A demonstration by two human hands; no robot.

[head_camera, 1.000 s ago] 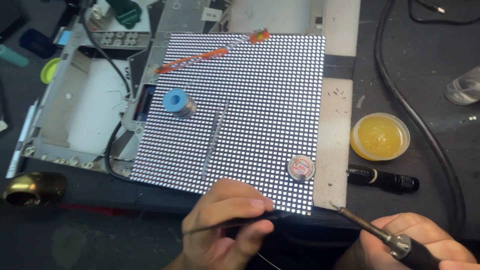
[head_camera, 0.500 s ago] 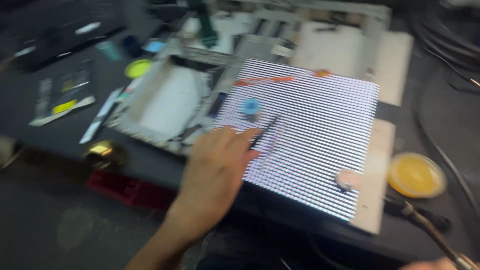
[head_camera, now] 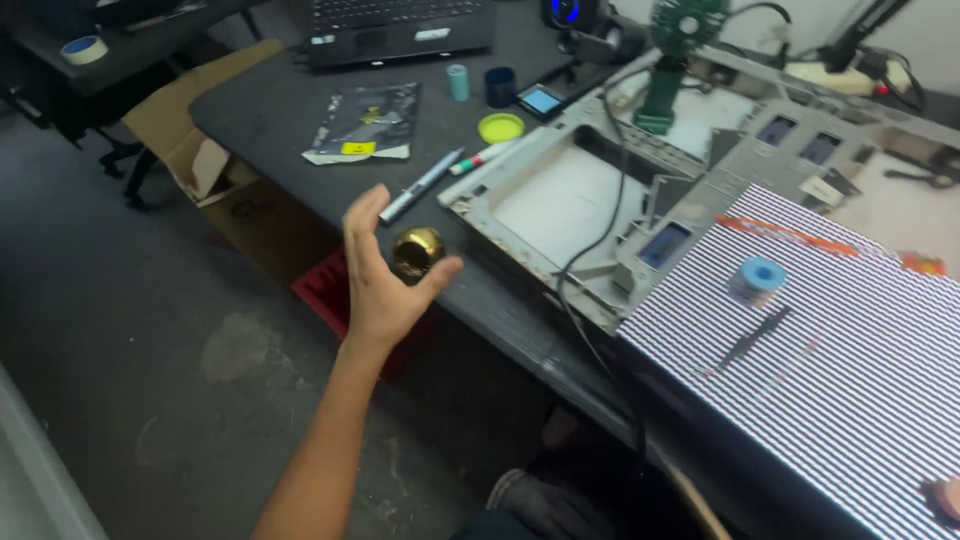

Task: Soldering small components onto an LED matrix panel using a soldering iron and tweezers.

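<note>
The left hand point(head_camera: 385, 275) is reaching with its grip spread wide and empty around the brass-coloured round holder point(head_camera: 417, 250) sitting at the desk point(head_camera: 270, 110) edge, not yet grasping it.

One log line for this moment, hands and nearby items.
left hand: open, reaching at brass holder on table edge | right hand: out of view | tweezers: on panel

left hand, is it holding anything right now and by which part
Nothing is held. The left hand is open, fingers spread, reaching toward the round shiny brass-coloured metal holder at the edge of the dark table, apparently not gripping it. The right hand is out of view.
</note>
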